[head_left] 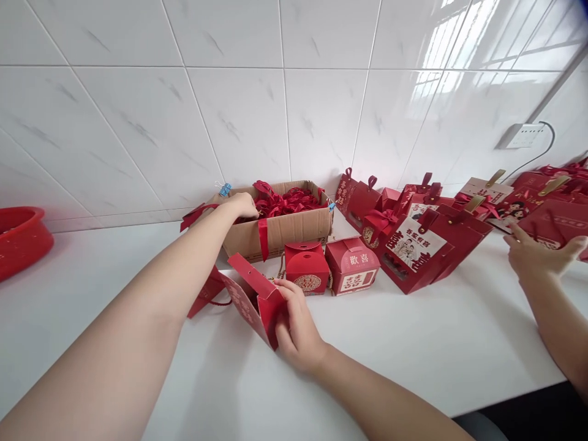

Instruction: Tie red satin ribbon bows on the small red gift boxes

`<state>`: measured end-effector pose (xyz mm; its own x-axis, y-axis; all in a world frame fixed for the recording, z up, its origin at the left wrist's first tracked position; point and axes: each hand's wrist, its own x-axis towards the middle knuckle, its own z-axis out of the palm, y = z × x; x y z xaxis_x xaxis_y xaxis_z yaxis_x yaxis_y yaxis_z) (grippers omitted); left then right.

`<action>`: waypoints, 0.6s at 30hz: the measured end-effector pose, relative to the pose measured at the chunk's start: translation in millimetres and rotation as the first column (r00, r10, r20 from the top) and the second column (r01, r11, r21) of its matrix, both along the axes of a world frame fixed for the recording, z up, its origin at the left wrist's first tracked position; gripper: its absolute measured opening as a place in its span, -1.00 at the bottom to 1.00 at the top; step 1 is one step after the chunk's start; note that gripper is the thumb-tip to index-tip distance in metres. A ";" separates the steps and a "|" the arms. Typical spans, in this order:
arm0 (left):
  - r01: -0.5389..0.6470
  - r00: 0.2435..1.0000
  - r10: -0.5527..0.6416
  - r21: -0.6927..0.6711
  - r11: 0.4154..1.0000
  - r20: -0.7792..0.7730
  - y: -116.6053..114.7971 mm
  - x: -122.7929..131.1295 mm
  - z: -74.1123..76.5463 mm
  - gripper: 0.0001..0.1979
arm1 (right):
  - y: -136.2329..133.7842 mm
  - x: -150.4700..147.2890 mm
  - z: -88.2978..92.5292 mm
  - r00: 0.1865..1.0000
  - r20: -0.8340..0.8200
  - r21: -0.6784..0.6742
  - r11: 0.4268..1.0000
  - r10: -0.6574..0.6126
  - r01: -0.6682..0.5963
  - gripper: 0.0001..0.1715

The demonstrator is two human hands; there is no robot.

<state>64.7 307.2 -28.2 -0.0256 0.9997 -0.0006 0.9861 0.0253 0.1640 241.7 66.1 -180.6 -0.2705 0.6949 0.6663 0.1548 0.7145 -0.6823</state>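
My left hand [244, 206] reaches over the near rim of an open cardboard box [294, 228], its fingers curled down at the left end. Whatever they pinch is not visible. Dark red ribbons [287, 201] fill the box, and one strip hangs over its front. My right hand [297, 324] grips a red paper gift box [250, 300] by its right side, fingers and thumb around the edge. This gift box is tilted on the table, its top flap standing up. Part of another red bag with a cord handle [202, 299] shows behind it.
Two small red candy boxes [307, 269] stand before the cardboard box. Red gift bags [427, 245] crowd the right, where another person's hand [537, 254] is near a red bag. A red plastic basin [21, 239] sits at far left. A tiled wall bounds the white table.
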 end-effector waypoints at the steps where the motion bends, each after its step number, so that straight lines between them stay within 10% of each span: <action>1: -0.006 1.000 0.006 -0.015 1.000 0.002 1.2 -0.8 -1.3 -0.86 | 0.1 -0.1 0.3 1.000 -0.001 0.000 1.000 -0.003 0.003 -0.25; 13: -0.111 0.972 0.065 0.197 0.974 0.227 -16.4 -7.8 2.0 -0.90 | 2.0 0.0 1.0 1.000 0.014 -0.050 0.999 -0.021 0.021 -0.35; 18: -0.130 0.918 -0.107 0.544 0.829 0.382 -70.7 1.7 21.3 -0.68 | 2.6 0.3 3.8 0.999 -0.033 -0.132 0.990 0.040 -0.044 -0.46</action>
<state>66.5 236.5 -6.9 -0.1534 0.8314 0.5341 0.8404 -0.1746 0.5131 242.0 68.7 -176.9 -0.2824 0.7661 0.5774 0.1042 0.6228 -0.7754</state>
